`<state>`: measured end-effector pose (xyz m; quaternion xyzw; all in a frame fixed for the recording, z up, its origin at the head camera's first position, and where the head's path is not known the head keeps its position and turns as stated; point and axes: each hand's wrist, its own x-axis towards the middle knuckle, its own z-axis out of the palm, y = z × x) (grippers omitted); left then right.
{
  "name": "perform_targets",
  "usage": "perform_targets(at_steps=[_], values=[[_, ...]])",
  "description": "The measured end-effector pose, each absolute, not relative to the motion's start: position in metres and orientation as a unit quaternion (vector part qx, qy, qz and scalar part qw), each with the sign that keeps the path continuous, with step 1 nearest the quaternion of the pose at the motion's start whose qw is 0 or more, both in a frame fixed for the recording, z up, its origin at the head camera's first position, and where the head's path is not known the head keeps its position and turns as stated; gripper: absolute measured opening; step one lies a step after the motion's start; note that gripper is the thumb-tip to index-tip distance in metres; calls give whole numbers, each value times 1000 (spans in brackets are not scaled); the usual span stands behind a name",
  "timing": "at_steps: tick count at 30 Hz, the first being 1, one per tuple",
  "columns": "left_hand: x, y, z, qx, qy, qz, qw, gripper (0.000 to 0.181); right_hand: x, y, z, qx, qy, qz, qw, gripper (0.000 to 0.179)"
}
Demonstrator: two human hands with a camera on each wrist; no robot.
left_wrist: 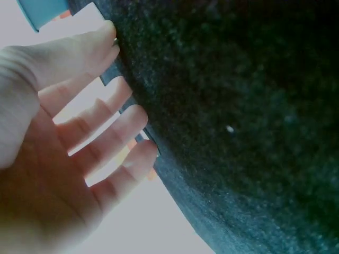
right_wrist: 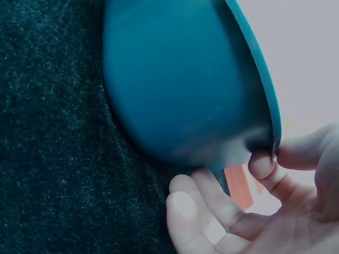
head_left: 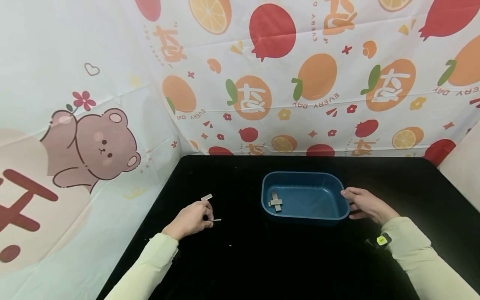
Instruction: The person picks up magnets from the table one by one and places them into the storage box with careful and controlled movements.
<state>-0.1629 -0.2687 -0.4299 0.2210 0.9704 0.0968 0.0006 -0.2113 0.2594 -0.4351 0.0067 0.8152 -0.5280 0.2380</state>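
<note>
My left hand (head_left: 193, 218) is low over the left part of the black table. Between thumb and index finger it pinches a small flat metal piece (head_left: 216, 220), whose bright end also shows in the left wrist view as a pale plate (left_wrist: 91, 17). A second flat metal piece (head_left: 207, 197) lies just beyond the knuckles, partly hidden by the hand. On the right, my right hand (head_left: 367, 204) grips the rim of a blue plastic bin (head_left: 305, 218); thumb and index finger pinch its edge in the right wrist view. Several metal pieces (head_left: 276, 202) lie crossed inside the bin's left end.
The black cloth-like tabletop (head_left: 240, 266) carries a tiny white speck (head_left: 230, 246) in front of the left hand. A fruit-printed curtain (head_left: 285, 96) rises behind the table, and a bear-printed one (head_left: 105, 146) stands along its left side.
</note>
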Motion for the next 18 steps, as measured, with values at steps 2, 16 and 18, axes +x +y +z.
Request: perform_targets(at_steps=[2,16,18], values=[[-163,-268,-430,226,969,104,1,15,-210,261,-435,8,815,-529,237,35],[-166,-272,-429,239,957,147,-71,4,-211,261,-435,9,814,-530,238,32],[-165,-272,-429,234,959,147,-69,5,-210,260,-434,6,814,-530,238,33]])
